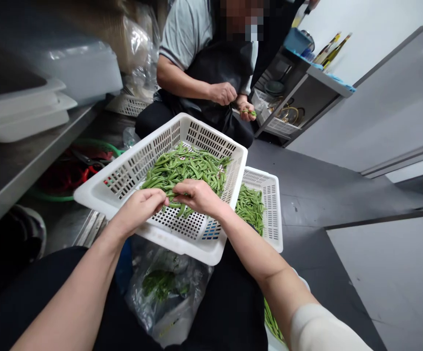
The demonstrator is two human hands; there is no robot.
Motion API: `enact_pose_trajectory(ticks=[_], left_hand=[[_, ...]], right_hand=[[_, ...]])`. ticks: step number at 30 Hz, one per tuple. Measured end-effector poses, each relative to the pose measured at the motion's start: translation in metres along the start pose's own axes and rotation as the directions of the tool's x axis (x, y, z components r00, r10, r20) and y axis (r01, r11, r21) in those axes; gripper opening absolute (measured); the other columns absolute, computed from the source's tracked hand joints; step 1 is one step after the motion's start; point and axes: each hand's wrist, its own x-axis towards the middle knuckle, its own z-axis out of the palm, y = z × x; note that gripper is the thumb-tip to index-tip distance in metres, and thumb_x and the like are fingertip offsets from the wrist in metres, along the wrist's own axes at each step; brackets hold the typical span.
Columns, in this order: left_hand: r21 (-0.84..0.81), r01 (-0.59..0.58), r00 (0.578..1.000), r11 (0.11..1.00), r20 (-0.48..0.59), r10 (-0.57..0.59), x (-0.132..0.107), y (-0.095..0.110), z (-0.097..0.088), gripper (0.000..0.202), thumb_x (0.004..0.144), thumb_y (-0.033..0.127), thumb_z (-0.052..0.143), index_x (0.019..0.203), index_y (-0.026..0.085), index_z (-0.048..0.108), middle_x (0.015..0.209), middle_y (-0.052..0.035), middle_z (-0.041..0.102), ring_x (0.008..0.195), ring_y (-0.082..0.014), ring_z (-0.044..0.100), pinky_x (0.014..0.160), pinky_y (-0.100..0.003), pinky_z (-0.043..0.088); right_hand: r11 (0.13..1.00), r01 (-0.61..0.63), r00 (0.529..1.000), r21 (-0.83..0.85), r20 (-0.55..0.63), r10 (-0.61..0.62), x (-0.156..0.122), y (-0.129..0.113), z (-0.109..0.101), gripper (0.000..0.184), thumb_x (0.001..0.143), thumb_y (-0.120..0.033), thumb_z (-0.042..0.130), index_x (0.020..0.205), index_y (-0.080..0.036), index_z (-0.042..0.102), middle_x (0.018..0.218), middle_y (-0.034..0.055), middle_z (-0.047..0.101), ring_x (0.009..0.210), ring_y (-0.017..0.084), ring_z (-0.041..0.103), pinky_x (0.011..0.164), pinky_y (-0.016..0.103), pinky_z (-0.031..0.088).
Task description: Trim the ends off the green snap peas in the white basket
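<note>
A white slotted basket (98,192) rests on my lap, tilted, with a heap of green pea pods (185,168) in it. My left hand (140,207) and my right hand (197,195) meet over the basket's near side, fingers closed in a pinch on one pea pod (173,201) between them. A second white basket (272,195) with more pods stands just behind on the right. Below the first basket lies a clear plastic bag (167,297) with green scraps inside.
Another person sits opposite, with both hands (233,97) closed on a pod. A steel counter (14,165) with white tubs runs along the left. A shelf (306,92) with bottles and pans stands at the back right. The grey floor (343,195) stretches to the right.
</note>
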Motion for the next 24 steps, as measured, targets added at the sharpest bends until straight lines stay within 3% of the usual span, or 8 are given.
enact_pose_trajectory(ticks=[6, 10, 12, 14, 16, 18, 20, 24], left_hand=[[-0.003, -0.014, 0.998, 1.000, 0.055, 0.014, 0.003, 0.000, 0.008, 0.016, 0.058, 0.026, 0.049, 0.044, 0.018, 0.054, 0.040, 0.0037, 0.038, 0.042, -0.0091, 0.030, 0.041, -0.021, 0.021], [-0.067, -0.033, 0.998, 0.997, 0.057, 0.037, 0.005, 0.002, 0.012, 0.015, 0.055, 0.025, 0.048, 0.041, 0.019, 0.048, 0.041, 0.0043, 0.035, 0.042, -0.0087, 0.028, 0.040, -0.020, 0.019], [-0.083, -0.015, 0.997, 0.996, 0.075, 0.021, 0.004, 0.004, 0.012, 0.014, 0.054, 0.026, 0.048, 0.041, 0.019, 0.047, 0.041, 0.0043, 0.034, 0.042, -0.0087, 0.026, 0.040, -0.020, 0.018], [-0.053, 0.001, 0.992, 0.999, 0.130, 0.006, 0.003, 0.005, 0.008, 0.015, 0.054, 0.027, 0.048, 0.041, 0.019, 0.047, 0.042, 0.0036, 0.035, 0.042, -0.0088, 0.027, 0.041, -0.020, 0.019], [0.005, -0.005, 0.977, 1.000, 0.211, 0.004, 0.002, 0.006, 0.002, 0.017, 0.055, 0.027, 0.048, 0.040, 0.018, 0.047, 0.043, 0.0024, 0.038, 0.044, -0.0093, 0.030, 0.042, -0.020, 0.022], [0.060, -0.038, 0.966, 0.997, 0.257, 0.022, 0.002, 0.005, -0.003, 0.018, 0.056, 0.028, 0.049, 0.041, 0.018, 0.050, 0.045, 0.0012, 0.041, 0.046, -0.0102, 0.034, 0.044, -0.021, 0.026], [0.083, -0.067, 0.971, 0.994, 0.236, 0.045, 0.002, 0.003, -0.003, 0.018, 0.058, 0.028, 0.050, 0.043, 0.018, 0.053, 0.045, 0.0009, 0.044, 0.047, -0.0112, 0.036, 0.045, -0.021, 0.029], [-0.017, -0.062, 0.989, 0.998, 0.132, 0.064, 0.002, 0.000, 0.009, 0.020, 0.065, 0.029, 0.051, 0.048, 0.019, 0.055, 0.047, 0.0013, 0.046, 0.044, -0.0109, 0.034, 0.042, -0.021, 0.026]], right_hand=[[0.997, -0.021, 1.000, -0.071, 0.013, 0.022, -0.006, -0.001, -0.004, 0.016, 0.087, -0.022, 0.054, 0.072, -0.016, 0.056, 0.073, 0.0003, 0.048, 0.066, 0.011, 0.045, 0.060, 0.023, 0.031], [0.942, -0.060, 0.992, 0.331, -0.084, 0.093, -0.005, -0.001, -0.006, 0.016, 0.081, -0.027, 0.062, 0.071, -0.017, 0.054, 0.071, -0.0008, 0.052, 0.068, 0.011, 0.049, 0.064, 0.023, 0.038], [0.776, -0.131, 0.952, 0.617, -0.142, 0.272, -0.004, 0.003, -0.009, 0.021, 0.077, -0.036, 0.064, 0.075, -0.018, 0.052, 0.070, -0.0025, 0.054, 0.058, 0.008, 0.047, 0.054, 0.022, 0.037], [0.543, -0.155, 0.863, 0.825, -0.155, 0.481, -0.003, 0.010, -0.014, 0.030, 0.072, -0.042, 0.067, 0.075, -0.020, 0.047, 0.067, -0.0048, 0.054, 0.046, 0.005, 0.039, 0.042, 0.019, 0.029], [0.355, -0.119, 0.765, 0.927, -0.142, 0.628, -0.003, 0.017, -0.020, 0.039, 0.065, -0.042, 0.071, 0.074, -0.021, 0.040, 0.066, -0.0068, 0.055, 0.041, 0.003, 0.033, 0.036, 0.017, 0.020], [0.272, -0.091, 0.717, 0.958, -0.126, 0.686, -0.004, 0.019, -0.023, 0.044, 0.060, -0.040, 0.074, 0.073, -0.021, 0.036, 0.066, -0.0074, 0.056, 0.039, 0.001, 0.032, 0.034, 0.015, 0.016], [0.279, -0.103, 0.731, 0.955, -0.117, 0.672, -0.004, 0.015, -0.022, 0.044, 0.059, -0.040, 0.075, 0.072, -0.021, 0.037, 0.065, -0.0075, 0.057, 0.039, 0.001, 0.033, 0.034, 0.015, 0.017], [0.352, -0.137, 0.813, 0.926, -0.098, 0.574, -0.003, -0.004, -0.008, 0.041, 0.061, -0.042, 0.076, 0.071, -0.020, 0.044, 0.057, -0.0086, 0.052, 0.039, 0.002, 0.035, 0.034, 0.016, 0.022]])
